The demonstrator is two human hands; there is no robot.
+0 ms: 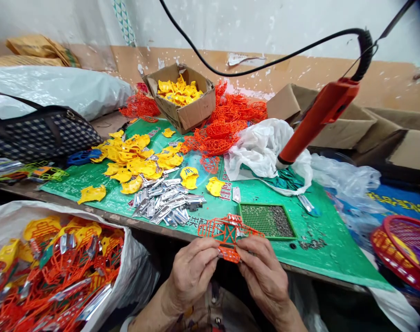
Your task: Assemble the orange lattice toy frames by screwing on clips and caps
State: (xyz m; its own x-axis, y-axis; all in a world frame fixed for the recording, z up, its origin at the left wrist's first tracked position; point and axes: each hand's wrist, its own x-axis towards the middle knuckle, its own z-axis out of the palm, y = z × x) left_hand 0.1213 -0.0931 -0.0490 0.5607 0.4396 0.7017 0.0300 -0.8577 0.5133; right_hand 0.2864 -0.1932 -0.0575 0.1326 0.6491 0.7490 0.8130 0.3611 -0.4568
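Orange part (pixel 227 232) at lower centre of picture, by near edge of green mat (pixel 334 258). Long axis runs left to right across picture, dipping slightly toward right end; perforated flap (pixel 230 254) at bottom faces person. Left hand (pixel 192 271) pinches part from left, right hand (pixel 264 272) from right; hands just apart, part bridging gap. Metal strips (pixel 165 203) upper left of hands. Tray (pixel 253 214) behind part's right end. Red driver (pixel 319 117) hangs upper right, tip down-left.
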